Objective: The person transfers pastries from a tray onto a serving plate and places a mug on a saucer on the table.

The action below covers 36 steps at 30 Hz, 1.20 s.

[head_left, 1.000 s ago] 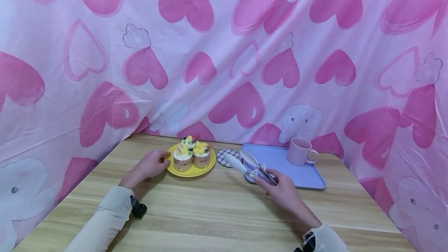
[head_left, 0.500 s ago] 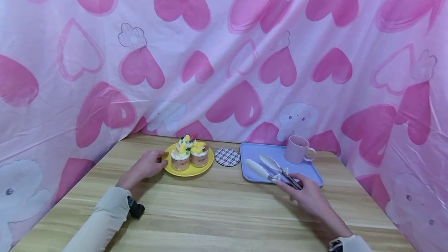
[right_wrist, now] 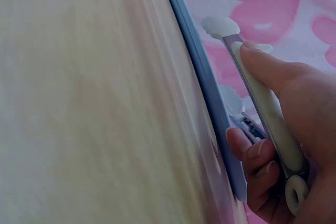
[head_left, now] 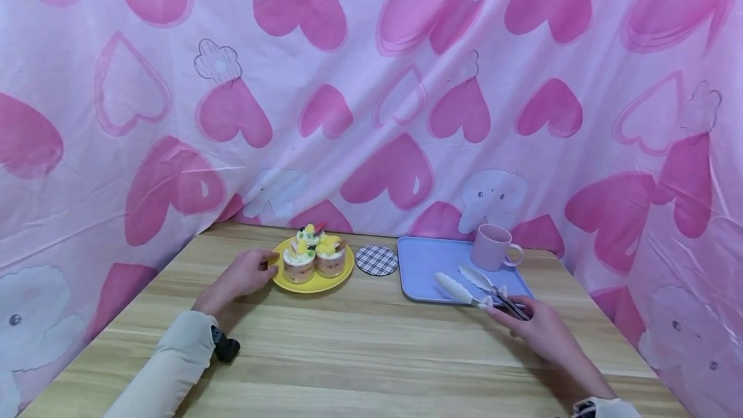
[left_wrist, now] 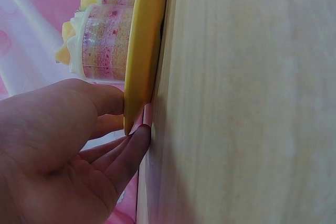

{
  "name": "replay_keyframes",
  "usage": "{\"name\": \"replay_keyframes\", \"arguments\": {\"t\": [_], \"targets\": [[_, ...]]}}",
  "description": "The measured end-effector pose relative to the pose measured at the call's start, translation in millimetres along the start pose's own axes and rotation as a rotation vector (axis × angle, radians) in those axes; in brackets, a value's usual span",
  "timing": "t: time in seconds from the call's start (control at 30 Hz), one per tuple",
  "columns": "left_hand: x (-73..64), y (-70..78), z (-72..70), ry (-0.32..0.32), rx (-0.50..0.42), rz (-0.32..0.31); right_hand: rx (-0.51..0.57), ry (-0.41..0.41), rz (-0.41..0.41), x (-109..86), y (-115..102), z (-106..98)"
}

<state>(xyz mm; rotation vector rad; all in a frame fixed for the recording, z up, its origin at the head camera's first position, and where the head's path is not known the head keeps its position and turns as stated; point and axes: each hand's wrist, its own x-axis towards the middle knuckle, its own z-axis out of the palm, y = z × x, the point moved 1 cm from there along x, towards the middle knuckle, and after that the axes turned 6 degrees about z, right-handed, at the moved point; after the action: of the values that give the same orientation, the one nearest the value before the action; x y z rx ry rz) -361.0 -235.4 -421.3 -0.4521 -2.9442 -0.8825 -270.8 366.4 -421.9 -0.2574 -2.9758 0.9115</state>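
Note:
My left hand (head_left: 246, 274) pinches the left rim of a yellow plate (head_left: 316, 286), thumb above and fingers at its edge in the left wrist view. On that plate stand three clear dessert cups (head_left: 299, 269) of layered cake, topped with cream and fruit. With my right hand (head_left: 548, 334) I hold tongs (head_left: 455, 288) by their handles; their pale, scalloped tips are spread apart, with nothing between them. The tips hang over the front part of a blue tray (head_left: 426, 263). In the right wrist view, the tongs (right_wrist: 262, 95) lie between thumb and curled fingers.
A pink mug (head_left: 491, 249) stands on the tray's back right. Between plate and tray lies a round checked coaster (head_left: 377, 260). The wooden table (head_left: 348, 353) ends at a pink heart-patterned curtain (head_left: 383, 173) behind and at both sides.
My right hand has carried the tongs to the right, from near the coaster to over the tray's front. The left hand stays at the plate. The view has shifted slightly.

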Motion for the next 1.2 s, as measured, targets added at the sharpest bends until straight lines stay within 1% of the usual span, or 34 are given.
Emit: {"name": "replay_keyframes", "arguments": {"t": [0.1, 0.23, 0.3, 0.47, 0.63, 0.8, 0.9, 1.03, 1.2], "targets": [[0.3, 0.6, 0.2, -0.002, -0.004, 0.000, -0.011, -0.001, 0.021, 1.5, 6, -6], [1.5, 1.3, -0.2, -0.002, -0.005, 0.009, -0.062, 0.025, 0.044, 4.7, 17, -16], [1.9, 1.5, -0.8, 0.001, -0.006, 0.009, -0.064, 0.025, 0.068, 6.8, 22, -19], [1.9, -0.2, -2.2, 0.000, 0.003, 0.006, -0.054, -0.013, 0.118, 11.2, 31, -22], [0.6, -0.4, -2.2, -0.002, 0.004, -0.002, -0.109, -0.001, 0.095, 12.2, 30, -24], [-0.9, 0.9, -1.8, -0.005, -0.001, -0.002, -0.109, 0.014, 0.058, 7.6, 29, -24], [-1.5, 1.9, -3.0, -0.008, -0.003, -0.007, -0.135, 0.014, 0.038, 4.9, 27, -24], [-1.7, 2.1, -3.7, -0.015, -0.008, -0.016, -0.186, -0.003, 0.041, 3.3, 23, -22], [-0.9, 0.3, -2.1, -0.013, -0.005, -0.013, -0.171, -0.049, 0.046, -0.2, 19, -18]]}}
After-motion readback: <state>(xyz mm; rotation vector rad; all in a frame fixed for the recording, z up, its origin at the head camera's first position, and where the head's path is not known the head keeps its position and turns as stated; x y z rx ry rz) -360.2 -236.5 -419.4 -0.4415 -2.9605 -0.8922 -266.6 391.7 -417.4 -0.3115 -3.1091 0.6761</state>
